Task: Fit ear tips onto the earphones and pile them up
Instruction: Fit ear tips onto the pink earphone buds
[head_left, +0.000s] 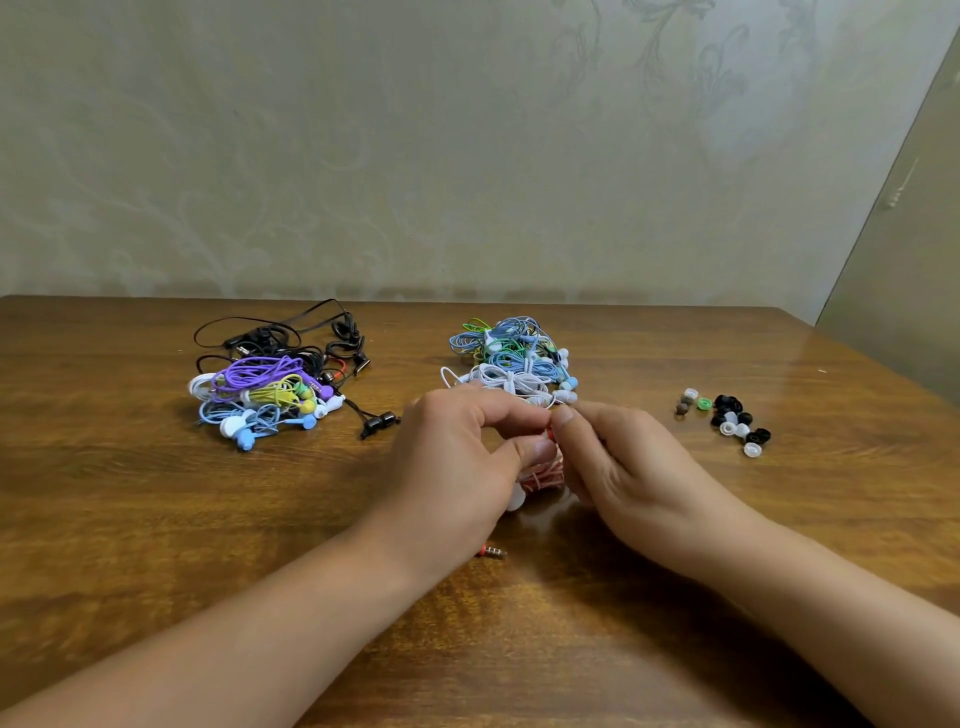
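Your left hand (457, 457) and right hand (618, 467) meet at centre frame, low over the table (130, 509). Both are curled; thumbs and forefingers pinch a small red piece (548, 432) between them. Likely an earbud, but too hidden to be sure. Whether a tip is on it cannot be told.

Pink cord (543, 477) bunched under your hands, in the gap between the palms. A white bud (516, 500) shows at the lower edge of your left hand, touching the palm. Red plug (491, 552) lies on the table just below your left wrist, free of both hands.

Left pile (270, 384), upper left of centre: tangled earphones, black cords at the back, purple, yellow, white and pale blue in front. One black pair (379, 423) trails out from its right side toward your left hand.

Right pile (514, 358), just above your hands: blue, green and white cords, with buds along its right edge. Near your fingers, not touching that I can tell.

Loose tips (730, 418), right of frame, well apart from your hands: a scatter of black and white ones, one green (704, 404), a couple grey-brown at the left end.

Wall (467, 145) with faint floral pattern behind the table
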